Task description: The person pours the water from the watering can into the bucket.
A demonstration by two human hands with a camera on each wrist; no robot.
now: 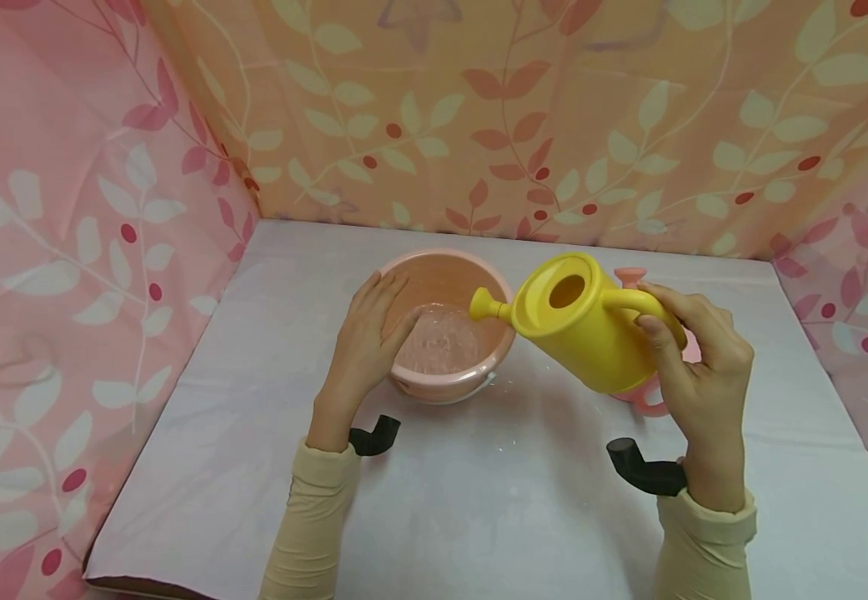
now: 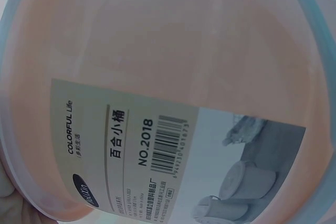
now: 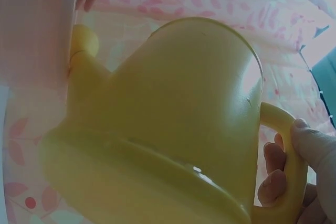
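My right hand grips the handle of a yellow watering can, fingers through the loop and thumb on top. The can is held up and tilted left, its spout head over the right rim of a pink bucket. Clear, rippled water lies in the bucket. My left hand rests at the bucket's left rim with fingers extended and thumb over the opening. In the left wrist view, the bucket's wall carries a printed label.
Behind the yellow can stands a pink item with a flared top and a loop handle, mostly hidden. Water drops dot the white table beside the bucket. Leaf-patterned cloth surrounds the back and sides.
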